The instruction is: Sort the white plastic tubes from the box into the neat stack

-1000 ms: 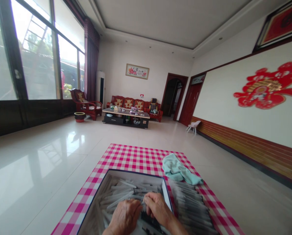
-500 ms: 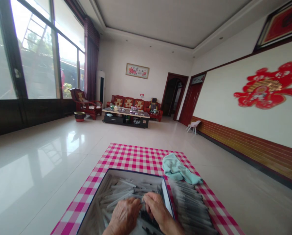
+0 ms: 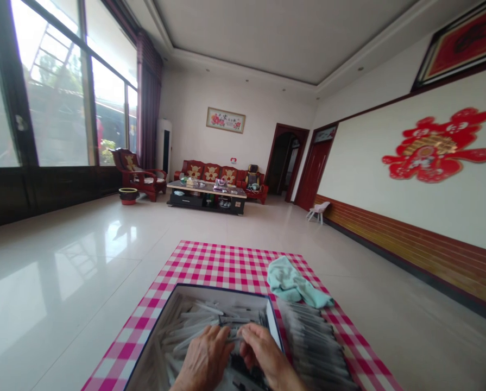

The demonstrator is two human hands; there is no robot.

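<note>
Over the open box (image 3: 276,323), both hands meet fingertip to fingertip. My right hand (image 3: 263,350) is closed in a pinch on one end of a thin, pale pen-like tube (image 3: 234,336). My left hand (image 3: 207,353) is closed at the tube's other end, its fingers bent and partly hiding it. Beneath them, the box holds many translucent whitish pen-like tubes (image 3: 189,328), with black slim pieces (image 3: 240,380) nearer the right side. Just right of the box lies a row of dark grey pens (image 3: 314,342) side by side, somewhat blurred.
A pink-and-white checked cloth (image 3: 214,260) covers the table. A mint-green cloth (image 3: 294,282) lies crumpled beyond the row of pens. Farther off stand a low coffee table (image 3: 206,196), a red wooden sofa (image 3: 210,172), an armchair (image 3: 139,176) and a small stool (image 3: 318,210).
My left hand's fingers have shifted slightly and straightened a little, and the pale tube between the hands shows more. The whole view has moved slightly, with the room sliding left.
</note>
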